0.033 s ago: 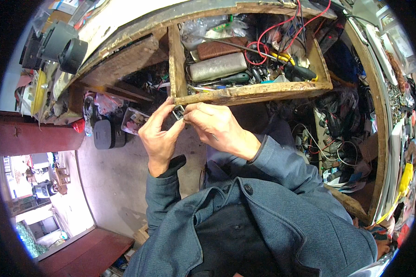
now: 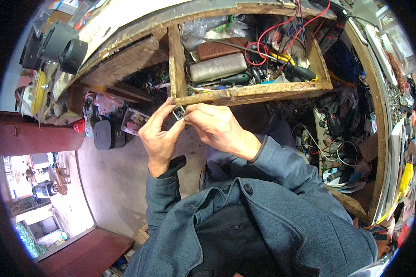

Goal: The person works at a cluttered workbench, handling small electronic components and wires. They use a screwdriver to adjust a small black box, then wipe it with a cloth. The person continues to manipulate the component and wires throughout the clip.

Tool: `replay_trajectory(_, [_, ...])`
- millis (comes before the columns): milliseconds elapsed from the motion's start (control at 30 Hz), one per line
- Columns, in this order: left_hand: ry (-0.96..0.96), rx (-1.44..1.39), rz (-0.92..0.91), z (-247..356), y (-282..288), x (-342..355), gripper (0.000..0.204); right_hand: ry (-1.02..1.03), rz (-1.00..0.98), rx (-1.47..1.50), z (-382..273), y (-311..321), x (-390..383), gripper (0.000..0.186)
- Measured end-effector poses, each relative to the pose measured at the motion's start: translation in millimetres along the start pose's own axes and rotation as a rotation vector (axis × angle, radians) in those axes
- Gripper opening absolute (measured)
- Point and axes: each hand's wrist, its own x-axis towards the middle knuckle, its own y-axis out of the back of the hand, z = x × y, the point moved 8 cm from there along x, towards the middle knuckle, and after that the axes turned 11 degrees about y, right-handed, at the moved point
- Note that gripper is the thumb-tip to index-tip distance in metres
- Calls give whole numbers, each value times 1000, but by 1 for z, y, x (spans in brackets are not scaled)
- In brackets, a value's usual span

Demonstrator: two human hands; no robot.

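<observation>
My left hand point(image 2: 158, 136) pinches a small squarish piece point(image 2: 179, 112) with a pale rim and dark middle, its thumb and forefinger at either side. My right hand point(image 2: 219, 128) meets it from the right, fingertips pressed together against the piece's edge. A thin greyish tip shows by the right palm; what it belongs to is hidden. Both hands are just below the front edge of an open wooden drawer point(image 2: 259, 92). Inside lie a grey case point(image 2: 218, 68), a brown case point(image 2: 221, 48), pliers with yellow-and-black handles point(image 2: 300, 72) and a dark green handle point(image 2: 235, 79).
Red test leads point(image 2: 266, 28) trail over the drawer's back. Black cylindrical devices point(image 2: 73, 56) stand on the bench at the left. A dark box point(image 2: 109, 134) rests on the floor at left. To the right, a wooden-sided compartment holds tangled cables point(image 2: 344, 152) and loose parts.
</observation>
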Motion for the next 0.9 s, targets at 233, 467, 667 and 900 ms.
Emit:
replay_trajectory(233, [-2,10,9,3,0,0,38,-34,-27,23,1,0,1,27])
replay_trajectory(467, [-17,8,17,8,1,0,39,-38,-19,44,1,2,5,26])
replay_trajectory(667, [-14,-13,3,9,1,1,39,-44,-29,55,1,3,4,26])
replay_trajectory(900, [36,-34,4,10,3,1,40,-42,-35,64,3,2,4,25])
